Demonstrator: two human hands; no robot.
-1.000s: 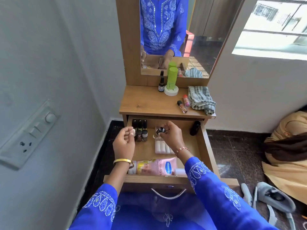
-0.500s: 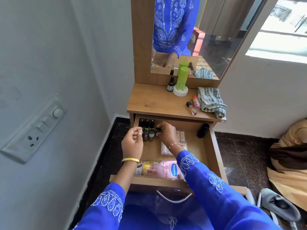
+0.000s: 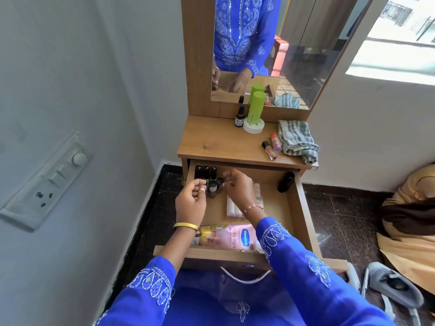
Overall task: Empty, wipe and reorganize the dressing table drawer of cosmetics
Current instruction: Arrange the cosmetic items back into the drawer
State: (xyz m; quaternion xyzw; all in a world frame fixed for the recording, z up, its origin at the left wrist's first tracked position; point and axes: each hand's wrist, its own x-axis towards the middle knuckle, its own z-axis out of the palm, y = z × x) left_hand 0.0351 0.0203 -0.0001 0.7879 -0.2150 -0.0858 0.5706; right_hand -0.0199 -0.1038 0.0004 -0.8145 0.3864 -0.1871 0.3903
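The wooden drawer [image 3: 303, 208] of the dressing table stands pulled out. Several small dark bottles [image 3: 209, 175] are grouped in its back left corner. My right hand [image 3: 239, 188] hovers just right of them, fingers loosely bent, its fingertips beside a small dark-capped bottle [image 3: 220, 181]. My left hand [image 3: 190, 203] hangs at the near left of the group with fingers curled and nothing visible in it. A white pack [image 3: 231, 205] lies mid-drawer, partly under my right wrist. A pink Vaseline tube [image 3: 230, 238] lies along the front, and a black bottle [image 3: 285, 182] lies at the back right.
On the tabletop [image 3: 211, 144] stand a dark dropper bottle [image 3: 239, 116] and a green bottle [image 3: 256, 104] on a white round base, beside two lip tubes [image 3: 271, 147] and a striped cloth [image 3: 297, 140]. A mirror rises behind. A grey shoe [image 3: 393, 285] and a tan bag [image 3: 409, 220] lie on the floor at right.
My right hand carried a small dark round item from mid-drawer to the bottle group at the back left, and its fingers now sit beside it. My left hand stayed curled near the bottles.
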